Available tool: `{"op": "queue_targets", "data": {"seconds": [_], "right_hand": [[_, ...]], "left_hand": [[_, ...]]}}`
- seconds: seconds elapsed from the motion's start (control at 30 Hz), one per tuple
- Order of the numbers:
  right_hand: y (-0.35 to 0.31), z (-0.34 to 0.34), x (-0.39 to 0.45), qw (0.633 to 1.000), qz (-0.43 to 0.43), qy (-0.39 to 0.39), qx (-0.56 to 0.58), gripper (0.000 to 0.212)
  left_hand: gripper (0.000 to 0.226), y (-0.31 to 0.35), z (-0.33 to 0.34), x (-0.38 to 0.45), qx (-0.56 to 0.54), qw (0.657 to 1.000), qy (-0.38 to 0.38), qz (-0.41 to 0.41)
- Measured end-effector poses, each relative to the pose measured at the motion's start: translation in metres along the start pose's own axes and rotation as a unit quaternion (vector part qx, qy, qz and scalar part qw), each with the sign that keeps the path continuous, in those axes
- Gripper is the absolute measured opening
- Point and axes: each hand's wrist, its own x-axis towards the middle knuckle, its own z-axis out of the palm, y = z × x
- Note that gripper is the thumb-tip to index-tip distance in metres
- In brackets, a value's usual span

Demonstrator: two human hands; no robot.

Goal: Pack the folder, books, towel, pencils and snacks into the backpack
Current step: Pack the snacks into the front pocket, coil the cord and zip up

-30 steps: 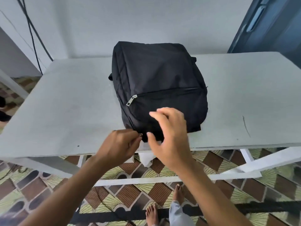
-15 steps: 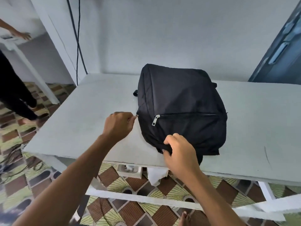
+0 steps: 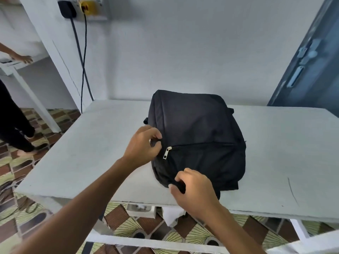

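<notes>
At the centre of the frame the black backpack [image 3: 198, 138] is laid on the grey desk [image 3: 88, 153], its left edge pinched by the left hand [image 3: 142, 146] beside the front zipper pull [image 3: 166, 153], its near bottom edge gripped by the right hand [image 3: 194, 191].

Light: soft, even, bright | shadows: faint | edges: wide-angle bending, slight blur

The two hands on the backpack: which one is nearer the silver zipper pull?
The left hand, which grips the backpack's left edge right beside the silver zipper pull. The right hand pinches the near bottom edge, farther from it.
</notes>
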Motion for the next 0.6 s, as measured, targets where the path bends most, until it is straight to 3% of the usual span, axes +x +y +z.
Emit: {"op": "queue_targets", "data": {"seconds": [0.1, 0.23, 0.3, 0.4, 0.5, 0.6], "right_hand": [[-0.007, -0.011, 0.02, 0.999, 0.018, 0.017, 0.043, 0.024], [-0.016, 0.0, 0.049, 0.996, -0.062, 0.025, -0.06, 0.049], [-0.015, 0.008, 0.061, 0.994, -0.06, 0.002, -0.095, 0.042], [-0.01, 0.012, 0.065, 0.991, -0.089, 0.052, -0.087, 0.024], [-0.003, 0.015, 0.063, 0.987, -0.112, 0.117, -0.013, 0.021], [0.001, 0.012, 0.065, 0.982, -0.07, 0.15, 0.093, 0.016]], "left_hand": [[0.017, 0.003, 0.01, -0.008, -0.06, 0.998, 0.005, -0.006], [0.045, -0.002, 0.012, -0.016, -0.146, 0.986, 0.025, -0.082], [0.052, -0.003, 0.011, -0.023, -0.167, 0.981, 0.027, -0.095], [0.049, 0.0, 0.01, -0.033, -0.173, 0.981, 0.022, -0.088], [0.038, 0.003, 0.013, -0.039, -0.139, 0.988, 0.019, -0.071], [0.027, 0.008, 0.016, -0.039, -0.083, 0.995, 0.042, -0.026]]}}
